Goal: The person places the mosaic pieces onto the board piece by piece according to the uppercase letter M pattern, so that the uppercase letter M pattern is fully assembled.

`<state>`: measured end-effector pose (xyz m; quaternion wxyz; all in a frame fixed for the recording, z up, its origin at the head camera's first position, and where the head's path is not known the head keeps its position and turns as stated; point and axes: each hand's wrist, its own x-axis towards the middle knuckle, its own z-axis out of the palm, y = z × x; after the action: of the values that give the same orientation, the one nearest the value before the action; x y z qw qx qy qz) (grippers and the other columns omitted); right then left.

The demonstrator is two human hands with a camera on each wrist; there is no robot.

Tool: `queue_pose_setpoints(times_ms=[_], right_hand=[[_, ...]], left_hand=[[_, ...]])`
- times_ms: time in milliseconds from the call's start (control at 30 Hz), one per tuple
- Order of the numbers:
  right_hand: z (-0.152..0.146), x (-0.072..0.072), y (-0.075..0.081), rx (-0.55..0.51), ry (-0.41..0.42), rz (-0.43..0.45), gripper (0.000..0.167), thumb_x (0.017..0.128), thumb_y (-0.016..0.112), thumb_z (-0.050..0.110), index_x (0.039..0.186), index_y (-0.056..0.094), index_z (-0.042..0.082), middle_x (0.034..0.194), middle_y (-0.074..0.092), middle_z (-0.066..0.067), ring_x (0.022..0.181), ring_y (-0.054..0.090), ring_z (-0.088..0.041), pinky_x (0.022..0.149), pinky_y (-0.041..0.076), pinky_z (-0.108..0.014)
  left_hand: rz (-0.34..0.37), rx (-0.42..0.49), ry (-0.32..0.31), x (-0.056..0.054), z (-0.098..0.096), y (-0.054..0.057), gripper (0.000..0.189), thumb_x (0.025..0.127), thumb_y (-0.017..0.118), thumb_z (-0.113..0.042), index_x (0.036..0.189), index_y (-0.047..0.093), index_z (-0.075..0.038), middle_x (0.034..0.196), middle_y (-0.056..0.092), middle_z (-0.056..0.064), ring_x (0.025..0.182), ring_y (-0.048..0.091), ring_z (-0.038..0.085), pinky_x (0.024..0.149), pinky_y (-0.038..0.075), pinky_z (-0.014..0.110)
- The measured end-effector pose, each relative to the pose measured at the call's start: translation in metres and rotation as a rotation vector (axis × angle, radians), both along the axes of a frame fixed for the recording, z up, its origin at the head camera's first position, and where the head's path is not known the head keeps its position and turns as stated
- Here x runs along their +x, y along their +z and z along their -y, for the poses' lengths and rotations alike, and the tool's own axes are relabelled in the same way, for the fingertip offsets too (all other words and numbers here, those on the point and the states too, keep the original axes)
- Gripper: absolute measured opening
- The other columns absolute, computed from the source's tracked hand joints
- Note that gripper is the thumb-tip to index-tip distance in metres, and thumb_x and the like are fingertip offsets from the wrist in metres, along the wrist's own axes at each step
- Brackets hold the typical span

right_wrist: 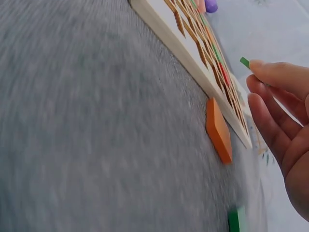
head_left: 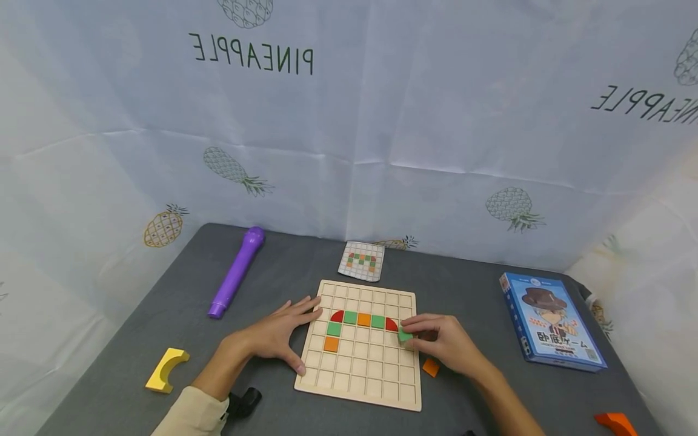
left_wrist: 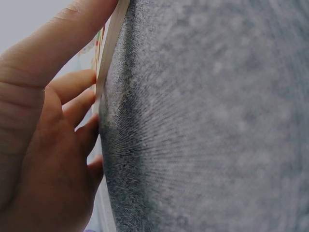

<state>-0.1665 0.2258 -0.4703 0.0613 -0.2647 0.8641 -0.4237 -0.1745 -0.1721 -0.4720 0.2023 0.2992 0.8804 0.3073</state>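
Observation:
A wooden grid board [head_left: 360, 369] lies on the table under both hands. In its upper rows a red quarter-round tile [head_left: 337, 316], green and orange square tiles and another red quarter-round tile [head_left: 391, 324] form a row. Below the left end sit a green tile [head_left: 334, 329] and an orange tile [head_left: 331, 344]. My left hand [head_left: 272, 334] rests along the board's left edge, fingers and thumb spread. At the right edge, my right hand [head_left: 448, 345] pinches a green square tile [right_wrist: 245, 62] between thumb and fingers, raised above the board in the right wrist view.
A loose orange tile [head_left: 431, 367] lies against the board's right side; a green piece [right_wrist: 236, 220] lies nearby. A pattern card [head_left: 361, 261] is behind the board. Around it are a purple microphone-shaped stick [head_left: 237, 272], yellow arch [head_left: 166, 370], blue game box [head_left: 553, 321] and orange-red piece [head_left: 616, 423].

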Motion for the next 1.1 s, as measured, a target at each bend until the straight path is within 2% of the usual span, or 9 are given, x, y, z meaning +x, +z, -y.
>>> queue_pose_setpoints(times_ms=[533, 667, 900, 1100], right_hand=[[0.046, -0.007, 0.003, -0.043, 0.029, -0.046, 0.019, 0.087, 0.081, 0.016, 0.106, 0.081, 0.012, 0.111, 0.075, -0.003, 0.093, 0.071, -0.010, 0.070, 0.061, -0.021], [0.057, -0.008, 0.002, -0.015, 0.012, -0.078, 0.018, 0.085, 0.083, 0.018, 0.103, 0.082, 0.016, 0.107, 0.076, 0.002, 0.096, 0.069, -0.009, 0.069, 0.058, -0.019], [0.074, -0.005, -0.003, 0.005, -0.056, -0.072, 0.019, 0.083, 0.085, 0.019, 0.102, 0.083, 0.017, 0.107, 0.075, 0.007, 0.102, 0.070, -0.014, 0.083, 0.058, -0.024], [0.082, -0.003, -0.006, 0.025, -0.060, -0.060, 0.019, 0.085, 0.083, 0.017, 0.103, 0.082, 0.015, 0.109, 0.075, 0.004, 0.102, 0.070, -0.016, 0.079, 0.058, -0.023]], left_hand=[[-0.002, -0.009, 0.008, 0.001, 0.000, 0.001, 0.123, 0.063, 0.094, -0.048, 0.160, 0.032, -0.007, 0.174, 0.015, 0.012, 0.160, 0.010, 0.042, 0.126, 0.006, 0.070], [-0.005, -0.008, 0.005, 0.000, -0.002, 0.000, 0.122, 0.063, 0.095, -0.047, 0.160, 0.032, -0.006, 0.173, 0.016, 0.012, 0.161, 0.011, 0.042, 0.126, 0.007, 0.070], [-0.007, 0.002, 0.010, 0.001, -0.002, 0.001, 0.121, 0.063, 0.095, -0.045, 0.160, 0.033, -0.005, 0.173, 0.017, 0.014, 0.160, 0.011, 0.043, 0.126, 0.006, 0.070], [-0.002, -0.011, 0.013, -0.001, -0.002, 0.003, 0.122, 0.063, 0.095, -0.047, 0.160, 0.033, -0.006, 0.173, 0.017, 0.013, 0.160, 0.011, 0.043, 0.126, 0.006, 0.070]])
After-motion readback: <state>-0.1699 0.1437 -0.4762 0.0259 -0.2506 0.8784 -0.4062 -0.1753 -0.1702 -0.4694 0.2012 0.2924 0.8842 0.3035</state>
